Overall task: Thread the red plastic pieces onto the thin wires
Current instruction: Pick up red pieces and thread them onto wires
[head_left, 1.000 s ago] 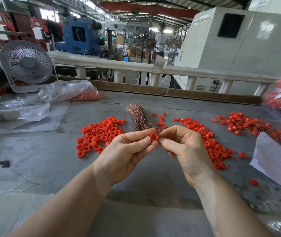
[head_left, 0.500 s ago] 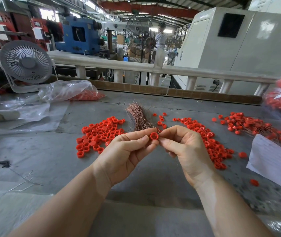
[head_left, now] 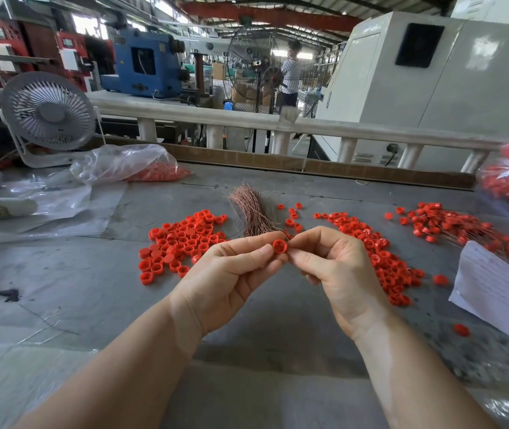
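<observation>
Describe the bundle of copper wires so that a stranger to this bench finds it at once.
Start at the grey workbench and look straight beyond the two hands. The bundle of copper wires lies between the two nearest heaps of red caps, fanned out at its far end. It alone is thin, stringy and copper-coloured amid the round red plastic.

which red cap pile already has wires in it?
The far-right pile: thin wires run through and fan out from its caps. The left pile and the middle pile beside the right hand are loose caps only.

Matt red plastic cap (head_left: 279, 245) pinched in my left hand (head_left: 225, 280); coppery thin wires (head_left: 251, 212) gleam on the dull, scuffed grey desk (head_left: 61, 274); glossy clear bags (head_left: 116, 164).
</observation>
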`<state>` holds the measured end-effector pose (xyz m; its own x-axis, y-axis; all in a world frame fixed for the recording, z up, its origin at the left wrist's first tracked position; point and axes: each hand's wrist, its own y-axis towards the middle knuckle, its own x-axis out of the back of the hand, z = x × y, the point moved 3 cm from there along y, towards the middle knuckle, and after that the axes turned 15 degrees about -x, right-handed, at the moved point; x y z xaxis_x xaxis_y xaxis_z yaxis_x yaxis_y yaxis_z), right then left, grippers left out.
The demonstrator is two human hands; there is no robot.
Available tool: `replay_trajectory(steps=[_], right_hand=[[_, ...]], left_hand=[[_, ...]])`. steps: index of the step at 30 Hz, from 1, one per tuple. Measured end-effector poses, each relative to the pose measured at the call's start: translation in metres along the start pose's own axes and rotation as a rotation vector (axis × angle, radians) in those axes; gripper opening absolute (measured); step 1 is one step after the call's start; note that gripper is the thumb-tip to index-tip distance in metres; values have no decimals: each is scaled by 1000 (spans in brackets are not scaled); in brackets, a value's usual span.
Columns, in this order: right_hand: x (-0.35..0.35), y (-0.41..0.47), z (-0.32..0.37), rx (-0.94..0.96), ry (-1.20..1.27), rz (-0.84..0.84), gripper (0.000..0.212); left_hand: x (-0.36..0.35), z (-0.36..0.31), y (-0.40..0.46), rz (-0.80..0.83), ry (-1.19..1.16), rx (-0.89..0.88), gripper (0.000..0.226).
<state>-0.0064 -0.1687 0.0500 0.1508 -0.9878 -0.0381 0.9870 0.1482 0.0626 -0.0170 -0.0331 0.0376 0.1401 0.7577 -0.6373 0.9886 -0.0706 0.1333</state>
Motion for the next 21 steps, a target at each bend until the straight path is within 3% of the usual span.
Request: replay_trajectory(steps=[21], right_hand=[[1,1,-2,-29,-24,4,20]], left_hand=[[0,1,0,17,-23,-32,24]])
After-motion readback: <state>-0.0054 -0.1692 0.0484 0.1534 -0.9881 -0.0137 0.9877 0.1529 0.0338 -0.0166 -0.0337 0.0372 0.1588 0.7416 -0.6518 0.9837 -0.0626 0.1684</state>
